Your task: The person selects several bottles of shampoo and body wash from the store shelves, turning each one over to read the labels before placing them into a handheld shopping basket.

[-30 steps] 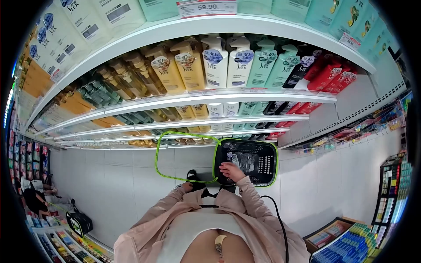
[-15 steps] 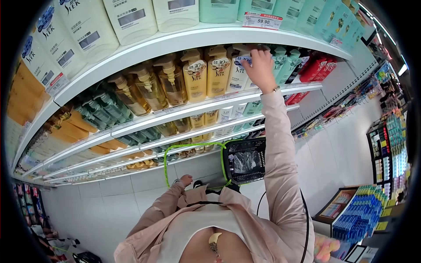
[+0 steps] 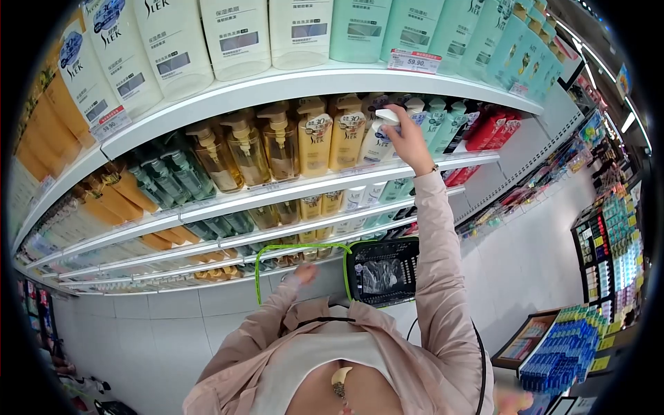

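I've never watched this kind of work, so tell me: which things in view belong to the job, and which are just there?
Part of the job:
- right hand, gripping the top
- white SLEK pump bottle, tilted
- black shopping basket, probably

Just there:
- yellow SLEK pump bottles
- red bottles
- price tag reading 59.90

White bottle (image 3: 377, 144), black basket (image 3: 409, 264), pale pink sleeve (image 3: 440, 242)
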`<act>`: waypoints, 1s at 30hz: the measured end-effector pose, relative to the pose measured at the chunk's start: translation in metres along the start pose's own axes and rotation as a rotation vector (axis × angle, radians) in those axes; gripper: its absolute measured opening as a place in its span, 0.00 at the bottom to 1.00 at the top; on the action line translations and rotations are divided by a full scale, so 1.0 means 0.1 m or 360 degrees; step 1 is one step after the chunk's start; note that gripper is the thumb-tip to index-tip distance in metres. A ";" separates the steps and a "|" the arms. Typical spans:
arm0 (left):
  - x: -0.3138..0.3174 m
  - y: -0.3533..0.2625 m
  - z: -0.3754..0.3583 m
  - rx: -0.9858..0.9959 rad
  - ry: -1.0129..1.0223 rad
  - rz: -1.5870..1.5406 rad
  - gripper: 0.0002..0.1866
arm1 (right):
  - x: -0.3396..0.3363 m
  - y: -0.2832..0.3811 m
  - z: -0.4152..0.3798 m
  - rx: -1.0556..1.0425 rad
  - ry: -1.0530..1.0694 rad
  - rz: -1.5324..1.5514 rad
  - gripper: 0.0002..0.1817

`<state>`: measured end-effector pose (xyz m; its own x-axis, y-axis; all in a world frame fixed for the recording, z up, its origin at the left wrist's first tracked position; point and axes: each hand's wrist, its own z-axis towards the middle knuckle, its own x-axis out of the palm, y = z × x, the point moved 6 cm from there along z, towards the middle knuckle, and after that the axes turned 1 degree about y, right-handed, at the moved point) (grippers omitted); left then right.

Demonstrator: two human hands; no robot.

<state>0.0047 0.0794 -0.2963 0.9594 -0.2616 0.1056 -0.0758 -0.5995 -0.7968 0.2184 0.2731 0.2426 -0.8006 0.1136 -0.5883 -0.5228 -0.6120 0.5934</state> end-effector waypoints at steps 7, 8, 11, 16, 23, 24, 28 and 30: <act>0.78 -2.92 -0.72 0.1103 -0.0148 -0.0020 0.16 | -0.38 0.30 -0.32 -0.0339 -0.0295 -0.0075 0.23; 0.84 -3.18 -0.89 0.1247 -0.0225 -0.0145 0.20 | -0.48 0.39 -0.37 -0.0336 -0.0297 -0.0080 0.23; 1.06 -3.69 -1.41 0.1509 -0.0322 -0.0259 0.28 | -0.83 0.73 -0.53 -0.0294 -0.0445 -0.0003 0.25; 1.62 -3.60 -1.76 0.1350 0.0510 -0.0491 0.39 | -0.95 0.71 -0.75 0.0033 -0.0345 0.0578 0.20; 2.19 -3.31 -2.01 0.1062 0.0863 -0.1008 0.35 | -0.66 0.06 -1.24 0.0563 -0.0316 0.1317 0.22; 2.23 -3.31 -2.01 0.1055 0.0869 -0.1007 0.35 | -0.58 0.05 -1.37 0.0497 -0.0454 0.1877 0.24; 2.29 -3.24 -1.96 0.1091 0.0756 -0.1128 0.29 | -0.08 -0.10 -1.98 0.1097 -0.0327 0.2075 0.28; 2.28 -3.17 -1.94 0.0990 0.0674 -0.1178 0.28 | -0.06 -0.14 -2.05 0.1114 -0.0281 0.2065 0.27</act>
<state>0.1948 0.0630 0.0953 0.5269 -0.3040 0.7937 0.7575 -0.2555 -0.6008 0.2902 0.1205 0.1247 -0.8047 -0.0809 0.5881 0.5768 0.1280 0.8068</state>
